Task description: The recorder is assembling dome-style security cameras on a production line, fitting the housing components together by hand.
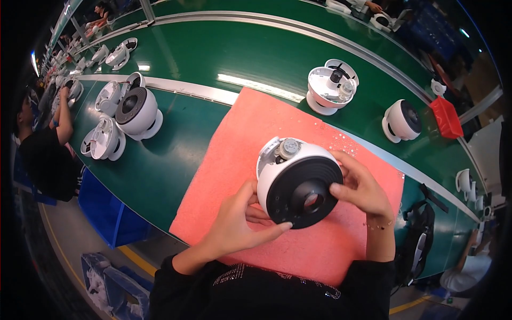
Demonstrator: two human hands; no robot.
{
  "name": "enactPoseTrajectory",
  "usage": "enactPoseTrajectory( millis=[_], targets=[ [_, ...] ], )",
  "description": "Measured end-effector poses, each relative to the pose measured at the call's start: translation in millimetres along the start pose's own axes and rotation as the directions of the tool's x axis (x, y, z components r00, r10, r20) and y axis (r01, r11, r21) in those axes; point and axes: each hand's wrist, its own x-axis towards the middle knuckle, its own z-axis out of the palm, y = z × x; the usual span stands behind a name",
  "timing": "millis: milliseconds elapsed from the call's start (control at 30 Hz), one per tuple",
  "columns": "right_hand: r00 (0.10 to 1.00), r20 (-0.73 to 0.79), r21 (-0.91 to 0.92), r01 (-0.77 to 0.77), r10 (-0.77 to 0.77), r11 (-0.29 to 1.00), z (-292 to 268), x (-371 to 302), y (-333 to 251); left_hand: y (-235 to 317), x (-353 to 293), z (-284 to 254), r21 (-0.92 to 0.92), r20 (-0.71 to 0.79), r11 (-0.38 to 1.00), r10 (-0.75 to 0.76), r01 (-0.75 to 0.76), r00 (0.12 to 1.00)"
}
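Observation:
A white round housing with a black, ringed front is between my hands, tilted so the black front faces up toward me. In the middle of that front is a dome with a round opening. Behind it, the white shell is open and shows a small round motor-like part. My left hand grips the left side, its thumb on the lower rim. On the right side, my right hand has its thumb on the black front and its fingers around the back. Beneath lies a pink foam mat.
Several similar housings stand at the left, including a black-fronted one. An opened white housing and a black-fronted unit sit on the green belt beyond the mat. A red bin, an electric screwdriver-like black tool and a person flank the bench.

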Motion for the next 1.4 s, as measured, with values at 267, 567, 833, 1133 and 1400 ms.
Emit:
enactPoseTrajectory(
  millis=[267, 567, 833, 1133, 1400],
  targets=[
    [0.992, 0.126, -0.129, 0.018, -0.002, 0.991, -19.7, 36.3, -8.4, -3.7, 21.8, -6.4, 0.227, -0.134, 0.974, 0.031, 0.000, 0.990],
    [0.993, 0.068, -0.056, -0.093, 0.096, 0.994, -17.5, 33.1, 4.7, -0.4, 26.8, -10.2, 0.125, -0.177, 0.989, -0.050, 0.073, 0.983],
    [0.987, 0.004, 0.349, -0.150, 0.159, 0.925, -28.1, 34.8, 28.9, -1.8, 22.1, -12.8, 0.363, -0.216, 0.922, 0.223, -0.134, 0.951],
    [0.995, -0.032, 0.222, -0.090, 0.099, 0.971, -22.6, 36.4, 24.2, -20.5, 6.7, -1.6, 0.741, 0.142, 0.597, 0.309, -0.307, 0.941],
    [0.995, -0.015, -0.102, 0.100, -0.102, 0.990, -6.7, 31.9, 13.9, -19.2, 9.8, -29.1, 0.429, -0.105, 0.874, 0.299, -0.228, 0.948]
  ],
)
